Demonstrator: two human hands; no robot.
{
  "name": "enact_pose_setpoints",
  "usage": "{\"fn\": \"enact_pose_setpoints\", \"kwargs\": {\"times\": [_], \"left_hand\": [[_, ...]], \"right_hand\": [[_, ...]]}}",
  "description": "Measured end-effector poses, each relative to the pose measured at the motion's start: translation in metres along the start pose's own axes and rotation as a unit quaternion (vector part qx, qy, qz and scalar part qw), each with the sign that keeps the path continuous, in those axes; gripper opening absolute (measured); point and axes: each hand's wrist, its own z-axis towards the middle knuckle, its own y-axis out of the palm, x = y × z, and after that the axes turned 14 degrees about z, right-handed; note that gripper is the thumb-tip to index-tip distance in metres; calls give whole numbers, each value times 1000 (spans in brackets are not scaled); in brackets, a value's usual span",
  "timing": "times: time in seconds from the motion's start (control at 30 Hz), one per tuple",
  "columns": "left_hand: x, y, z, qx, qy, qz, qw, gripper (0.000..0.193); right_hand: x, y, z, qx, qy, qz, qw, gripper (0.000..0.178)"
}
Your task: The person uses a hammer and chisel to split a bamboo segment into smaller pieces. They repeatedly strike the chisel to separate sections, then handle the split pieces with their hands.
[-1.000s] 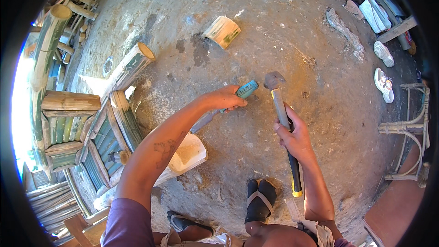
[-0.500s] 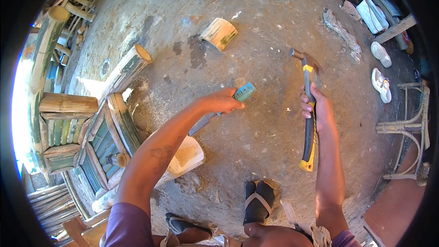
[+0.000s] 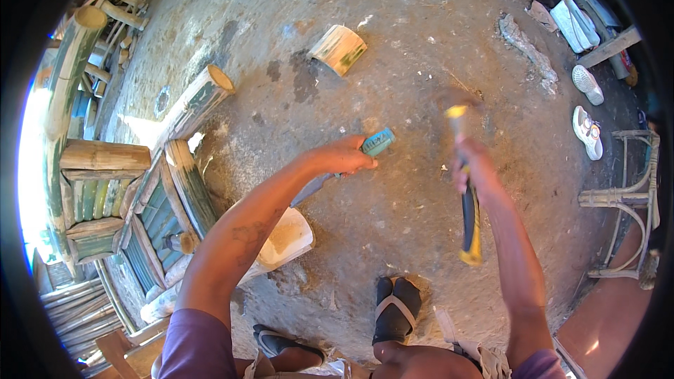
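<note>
And the right hand (image 3: 477, 165) is on the move, blurring now as the claw hammer (image 3: 468, 219) swings back leftward from its spot half a second ago! Its head (image 3: 459, 104), right beside the teal-handled blade (image 3: 379, 142) a second ago, is now a smear well off to the right.

teal tool handle (image 3: 378, 142), black-and-yellow hammer grip (image 3: 470, 221), purple sleeve (image 3: 198, 344), black sock (image 3: 394, 318)
</note>
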Motion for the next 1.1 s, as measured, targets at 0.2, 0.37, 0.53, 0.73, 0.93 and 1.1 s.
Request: {"fn": "enact_pose_setpoints", "kwargs": {"times": [0.2, 0.37, 0.53, 0.73, 0.93, 1.1], "left_hand": [[-6, 4, 4, -6, -5, 5, 1000, 25], [-6, 2, 2, -24, 9, 2, 1000, 21], [-11, 1, -38, 2, -44, -15, 999, 18], [-1, -18, -78, 66, -118, -95, 986, 19], [-1, -24, -117, 234, -35, 9, 972, 18], [6, -6, -93, 250, -3, -34, 968, 19]], "right_hand": [[1, -11, 0, 1, 26, 43, 999, 26], [16, -2, 5, 34, 17, -42, 998, 28], [46, 8, -7, -65, 57, -54, 995, 29], [53, 18, -14, -3, -10, 90, 996, 26], [82, 29, -39, 2, 10, 10, 1000, 26], [93, 38, -51, -8, 17, 39, 999, 27]]}}
